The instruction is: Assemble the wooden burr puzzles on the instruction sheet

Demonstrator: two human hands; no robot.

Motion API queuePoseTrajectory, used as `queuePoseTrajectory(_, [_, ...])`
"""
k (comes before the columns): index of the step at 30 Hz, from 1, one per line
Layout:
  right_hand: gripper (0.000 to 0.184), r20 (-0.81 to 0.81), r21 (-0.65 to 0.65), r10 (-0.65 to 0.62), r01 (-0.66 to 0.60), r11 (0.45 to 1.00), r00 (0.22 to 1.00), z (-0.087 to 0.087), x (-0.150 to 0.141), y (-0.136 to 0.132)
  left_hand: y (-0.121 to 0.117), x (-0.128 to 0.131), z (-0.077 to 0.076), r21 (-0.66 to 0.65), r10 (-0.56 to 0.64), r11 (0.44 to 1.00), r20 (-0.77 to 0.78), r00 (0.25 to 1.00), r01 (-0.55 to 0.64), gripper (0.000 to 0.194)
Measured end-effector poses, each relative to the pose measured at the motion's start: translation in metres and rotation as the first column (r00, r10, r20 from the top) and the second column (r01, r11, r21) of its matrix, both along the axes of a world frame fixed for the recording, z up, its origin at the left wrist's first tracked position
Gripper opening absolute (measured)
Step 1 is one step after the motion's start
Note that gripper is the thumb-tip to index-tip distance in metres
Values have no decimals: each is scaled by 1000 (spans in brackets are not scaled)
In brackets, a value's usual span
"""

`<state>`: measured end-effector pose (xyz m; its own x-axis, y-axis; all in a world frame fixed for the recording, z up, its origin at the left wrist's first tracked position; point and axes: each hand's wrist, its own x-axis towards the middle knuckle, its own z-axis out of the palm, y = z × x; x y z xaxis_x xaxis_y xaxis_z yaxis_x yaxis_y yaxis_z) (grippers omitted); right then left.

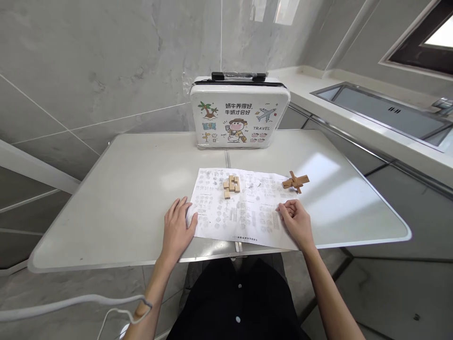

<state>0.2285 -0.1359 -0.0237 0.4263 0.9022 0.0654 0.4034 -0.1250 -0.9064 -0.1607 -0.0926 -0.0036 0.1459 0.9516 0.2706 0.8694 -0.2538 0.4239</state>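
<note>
A printed instruction sheet [212, 222] with rows of small diagrams lies flat on the white table. My left hand [178, 225] rests at its left edge, fingers spread, the thumb and fingertips touching the paper. Over the sheet's right part lies my right hand [296, 221], fingers loosely curled in and nothing visible in them. On the upper middle of the sheet sits a small cluster of notched wooden puzzle pieces [232, 185]. Several crossed wooden sticks, partly joined as an interlocking puzzle [296, 182], lie at the sheet's right edge, just beyond my right hand.
A white cartoon-printed case [240, 115] with a black handle stands at the back of the folding table [123, 198], whose middle seam runs front to back. To the right is a counter with a covered sink [382, 108]. A white cable [78, 301] hangs at lower left.
</note>
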Motion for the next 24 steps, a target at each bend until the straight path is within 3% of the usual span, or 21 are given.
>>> queuePoseTrajectory(13, [35, 102, -62, 67, -61, 996, 993, 6, -2, 4, -2, 0, -2, 6, -4, 1000, 18, 1000, 4, 33])
queuePoseTrajectory(24, [25, 171, -90, 318, -306, 948, 933, 29, -59, 35, -5, -4, -3, -25, -98, 995, -50, 994, 97, 40])
